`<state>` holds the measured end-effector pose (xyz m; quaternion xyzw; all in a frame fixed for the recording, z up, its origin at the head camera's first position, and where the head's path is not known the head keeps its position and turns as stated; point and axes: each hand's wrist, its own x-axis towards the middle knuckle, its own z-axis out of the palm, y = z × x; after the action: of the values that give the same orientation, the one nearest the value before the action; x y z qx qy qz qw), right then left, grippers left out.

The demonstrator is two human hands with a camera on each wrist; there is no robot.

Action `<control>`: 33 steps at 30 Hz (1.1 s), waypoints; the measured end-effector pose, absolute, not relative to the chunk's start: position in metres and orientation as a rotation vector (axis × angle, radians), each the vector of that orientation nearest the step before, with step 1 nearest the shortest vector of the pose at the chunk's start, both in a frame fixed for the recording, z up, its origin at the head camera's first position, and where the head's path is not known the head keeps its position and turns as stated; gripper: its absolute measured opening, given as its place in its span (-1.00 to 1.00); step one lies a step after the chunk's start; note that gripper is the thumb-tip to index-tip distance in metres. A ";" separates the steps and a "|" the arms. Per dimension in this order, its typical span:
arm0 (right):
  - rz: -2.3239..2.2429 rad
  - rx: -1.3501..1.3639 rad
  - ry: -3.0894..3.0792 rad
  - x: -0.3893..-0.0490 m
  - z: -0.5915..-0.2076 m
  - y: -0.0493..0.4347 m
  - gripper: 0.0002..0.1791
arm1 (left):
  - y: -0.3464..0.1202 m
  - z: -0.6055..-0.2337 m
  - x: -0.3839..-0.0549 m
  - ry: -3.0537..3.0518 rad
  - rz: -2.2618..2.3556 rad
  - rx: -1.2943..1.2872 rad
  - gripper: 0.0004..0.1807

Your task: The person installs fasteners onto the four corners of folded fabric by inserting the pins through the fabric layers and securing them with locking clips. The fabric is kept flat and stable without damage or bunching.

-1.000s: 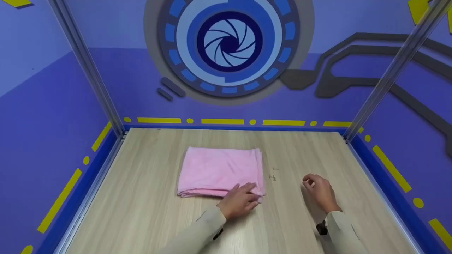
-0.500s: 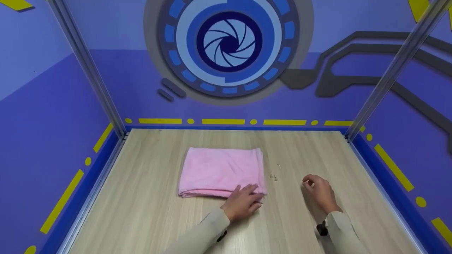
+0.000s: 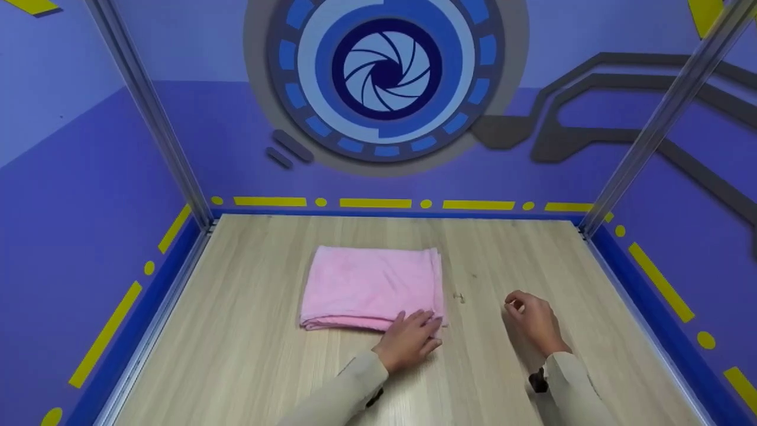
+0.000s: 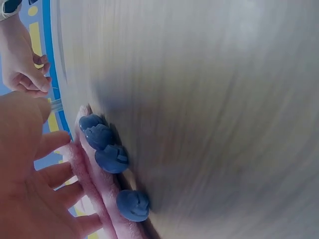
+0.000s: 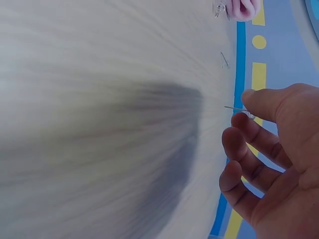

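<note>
Pink cloth (image 3: 369,283) lies folded under and beyond the left hand (image 3: 408,340), whose relaxed, open fingers seem to steady its near corner. Well apart, the right hand (image 3: 533,320) pinches a pin (image 5: 235,108), probably to leave its tip free.

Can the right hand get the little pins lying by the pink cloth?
Probably yes: the right hand is on their side of the pink cloth, and nothing seems to block the way to the little pins. It already pinches another pin, though.
</note>
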<state>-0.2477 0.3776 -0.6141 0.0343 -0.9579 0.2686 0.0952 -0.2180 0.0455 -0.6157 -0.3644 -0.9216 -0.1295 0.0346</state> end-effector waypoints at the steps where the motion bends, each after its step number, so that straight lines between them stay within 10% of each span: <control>1: 0.800 0.098 -2.845 -0.248 -0.614 0.377 -0.89 | 0.045 -0.615 -0.218 -2.832 -0.403 -1.120 -0.46; 33: 0.868 0.261 -2.695 -0.260 -0.592 0.341 -0.88 | 0.023 -0.614 -0.226 -2.644 -0.907 -1.079 -0.34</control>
<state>-0.2597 0.3406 -0.5925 0.0907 -0.9373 0.3020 0.1485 -0.2259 0.0235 -0.6138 -0.3593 -0.8801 -0.3018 0.0727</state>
